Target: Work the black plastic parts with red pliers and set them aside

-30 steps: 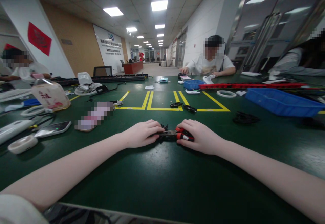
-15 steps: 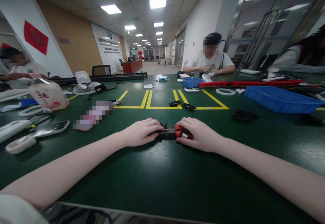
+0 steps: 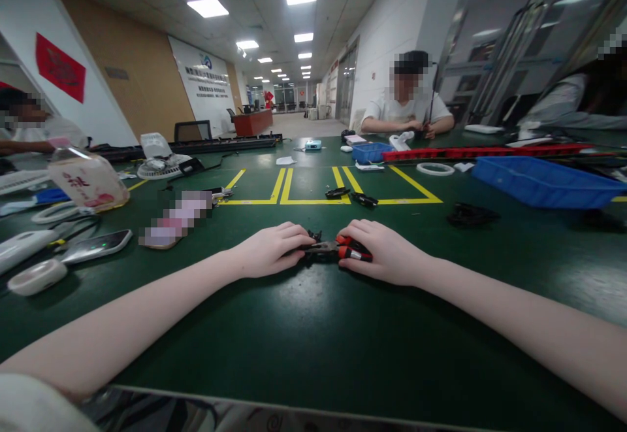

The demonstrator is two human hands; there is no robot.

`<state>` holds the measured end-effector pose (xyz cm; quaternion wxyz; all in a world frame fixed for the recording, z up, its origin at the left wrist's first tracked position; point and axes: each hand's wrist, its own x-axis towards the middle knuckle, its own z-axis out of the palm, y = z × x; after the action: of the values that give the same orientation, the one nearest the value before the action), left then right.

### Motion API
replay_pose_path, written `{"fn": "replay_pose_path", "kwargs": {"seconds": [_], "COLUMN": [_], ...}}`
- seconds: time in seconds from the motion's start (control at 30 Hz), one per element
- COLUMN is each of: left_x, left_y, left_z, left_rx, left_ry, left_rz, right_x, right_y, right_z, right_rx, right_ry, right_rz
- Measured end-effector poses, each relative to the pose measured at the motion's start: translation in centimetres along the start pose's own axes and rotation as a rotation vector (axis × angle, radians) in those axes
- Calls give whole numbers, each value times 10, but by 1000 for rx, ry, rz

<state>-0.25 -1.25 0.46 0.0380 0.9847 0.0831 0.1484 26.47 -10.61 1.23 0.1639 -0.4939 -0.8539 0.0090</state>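
My right hand [image 3: 385,252] is closed around the red and black handles of a pair of pliers [image 3: 355,253]. The metal jaws point left, towards my left hand [image 3: 274,249]. Its fingers are pinched on a small black part [image 3: 314,239], mostly hidden behind the fingertips and the plier jaws. The jaws reach the black part, but whether they grip it I cannot tell. Both hands stay low over the green table [image 3: 304,334]. Beyond them, two black pieces [image 3: 365,199] lie by the yellow tape lines.
Right of my hands lie a black clump of parts [image 3: 471,215] and a blue tray [image 3: 543,183]. To the left are a phone [image 3: 100,248], a pink-labelled bottle [image 3: 88,177] and a small white fan [image 3: 159,157]. A co-worker [image 3: 409,102] sits across the table.
The whole view has shifted slightly. My hands keep the same hold on the pliers and the black part. Across the table, the co-worker's hands have moved to the right.
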Motion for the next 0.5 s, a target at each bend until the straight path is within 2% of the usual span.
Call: {"fn": "replay_pose_path", "kwargs": {"seconds": [0.5], "left_x": [-1], "left_y": [0], "left_z": [-1], "left_rx": [7], "left_ry": [-15], "left_rz": [-10], "right_x": [0], "right_y": [0], "right_z": [0], "right_rx": [-9], "right_ry": [15], "right_rz": [-11]}}
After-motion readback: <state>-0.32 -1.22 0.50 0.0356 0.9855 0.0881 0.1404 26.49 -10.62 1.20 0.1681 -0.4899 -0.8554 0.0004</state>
